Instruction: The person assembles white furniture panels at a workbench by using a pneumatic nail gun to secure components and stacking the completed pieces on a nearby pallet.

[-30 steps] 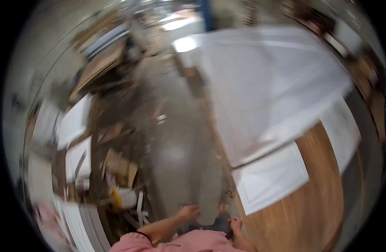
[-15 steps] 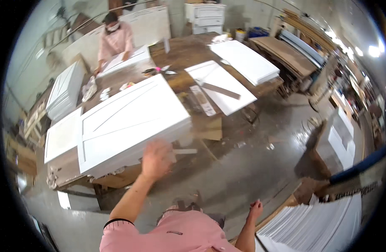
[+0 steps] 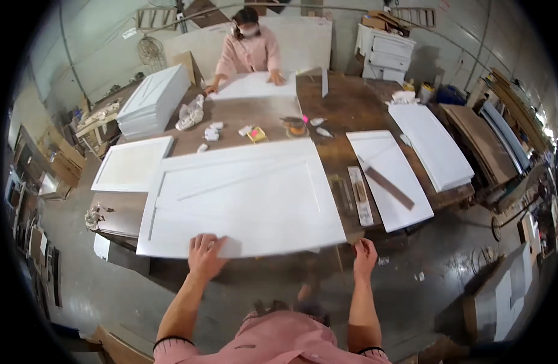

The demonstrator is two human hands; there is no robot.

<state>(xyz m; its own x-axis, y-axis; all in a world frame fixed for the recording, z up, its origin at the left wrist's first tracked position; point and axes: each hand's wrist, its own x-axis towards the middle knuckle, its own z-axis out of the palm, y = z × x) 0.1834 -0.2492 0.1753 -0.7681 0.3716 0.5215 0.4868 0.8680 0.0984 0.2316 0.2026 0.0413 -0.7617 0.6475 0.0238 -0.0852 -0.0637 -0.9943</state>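
Note:
A large white panel door (image 3: pixel 248 206) with a raised frame lies on the near part of the table. Its slanting lines look like grooves or shadows. My left hand (image 3: pixel 207 255) rests on the near edge, fingers flat on the white face and thumb spread apart. Just beyond the panel's near right corner is my right hand (image 3: pixel 365 257), its fingers curled together; whether it grips anything small is hidden. A second, smaller framed panel (image 3: pixel 132 165) sits to the left, partly under the big one.
Across the brown table (image 3: pixel 346 103), a co-worker (image 3: pixel 250 48) leans on a white panel (image 3: pixel 248 86). White panels are stacked left (image 3: pixel 151 103) and right (image 3: pixel 430 148). A brown strip (image 3: pixel 388 188) lies on a narrower panel (image 3: pixel 406 209). Crumpled wrap (image 3: pixel 190 113) lies behind.
My view has swung left to face the table. My left hand, blurred before, now rests on the panel's near edge. My right hand has come up from low beside my body to the panel's corner.

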